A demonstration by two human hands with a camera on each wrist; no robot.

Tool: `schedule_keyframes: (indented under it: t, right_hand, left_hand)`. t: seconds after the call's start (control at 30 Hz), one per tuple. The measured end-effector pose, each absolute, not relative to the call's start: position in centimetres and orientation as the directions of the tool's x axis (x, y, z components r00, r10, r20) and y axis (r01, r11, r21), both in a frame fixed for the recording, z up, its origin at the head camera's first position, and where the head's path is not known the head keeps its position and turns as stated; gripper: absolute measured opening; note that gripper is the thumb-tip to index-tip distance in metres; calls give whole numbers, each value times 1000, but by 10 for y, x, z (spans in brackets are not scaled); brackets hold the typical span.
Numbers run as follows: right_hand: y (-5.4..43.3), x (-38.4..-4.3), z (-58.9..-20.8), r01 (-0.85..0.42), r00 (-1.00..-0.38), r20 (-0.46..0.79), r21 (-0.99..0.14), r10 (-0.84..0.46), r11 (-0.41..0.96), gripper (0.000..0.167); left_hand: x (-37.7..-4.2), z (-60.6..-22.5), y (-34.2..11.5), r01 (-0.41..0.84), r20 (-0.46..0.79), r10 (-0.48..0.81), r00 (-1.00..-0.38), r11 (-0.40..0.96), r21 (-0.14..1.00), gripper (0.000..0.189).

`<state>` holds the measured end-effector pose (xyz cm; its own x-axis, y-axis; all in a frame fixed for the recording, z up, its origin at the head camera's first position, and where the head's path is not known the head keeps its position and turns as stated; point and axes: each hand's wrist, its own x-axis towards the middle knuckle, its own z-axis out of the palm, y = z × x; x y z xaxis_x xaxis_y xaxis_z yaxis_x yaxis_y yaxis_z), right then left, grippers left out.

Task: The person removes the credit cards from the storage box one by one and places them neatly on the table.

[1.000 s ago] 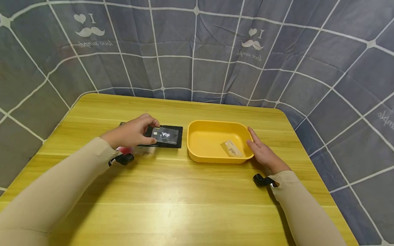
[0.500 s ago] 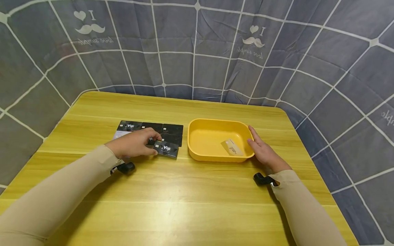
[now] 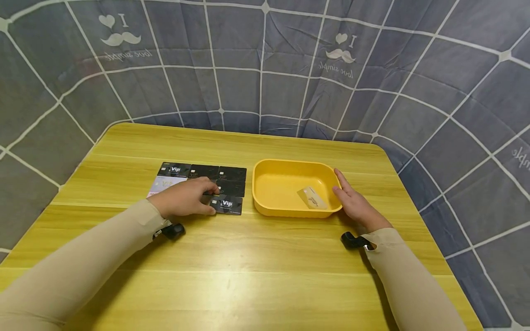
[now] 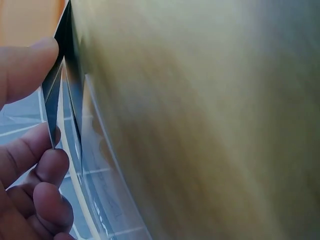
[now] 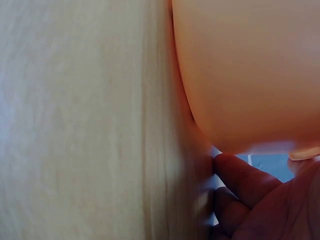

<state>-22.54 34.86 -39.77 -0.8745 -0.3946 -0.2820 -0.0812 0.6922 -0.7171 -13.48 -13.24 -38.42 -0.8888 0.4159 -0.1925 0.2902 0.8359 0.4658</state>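
Observation:
My left hand (image 3: 182, 197) pinches a dark grey "Vip" card (image 3: 229, 205) between thumb and fingers. Seen from the left wrist, the pinched card (image 4: 52, 100) stands edge-on to the camera. It is at the near right end of a grid of cards, in front of a black VIP card (image 3: 232, 188); whether it lies fully flat I cannot tell. My right hand (image 3: 358, 204) holds the right side of a yellow plastic box (image 3: 290, 213), thumb on its rim and fingers along the outer wall. Inside the box lies a gold card (image 3: 312, 197).
Two more black VIP cards lie in the back row beside another "Vip" card (image 3: 174, 169). A pale lilac card (image 3: 165, 183) is partly under the left hand. The wooden table (image 3: 232, 266) ends at a grey checked curtain (image 3: 290, 101).
My left hand has brought the "Vip" card nearer and down from above the black cards to the spot in front of them. The right hand has stayed at the box.

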Motion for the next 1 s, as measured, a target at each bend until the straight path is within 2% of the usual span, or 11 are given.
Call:
schedule_keyframes:
  t: [0.73,1.0]
  right_hand:
    - [336,-231,-396,-27,-887,-298,-727,-351,686,67]
    - [335,-231,-394,-48,-887,-290,-717,-360,696,67]
  left_hand:
    - [-151,-385,-139,272,-236,401,-885,857,438,53]
    - [-153,-388,-138,276,-228,401,-887,857,435,55]
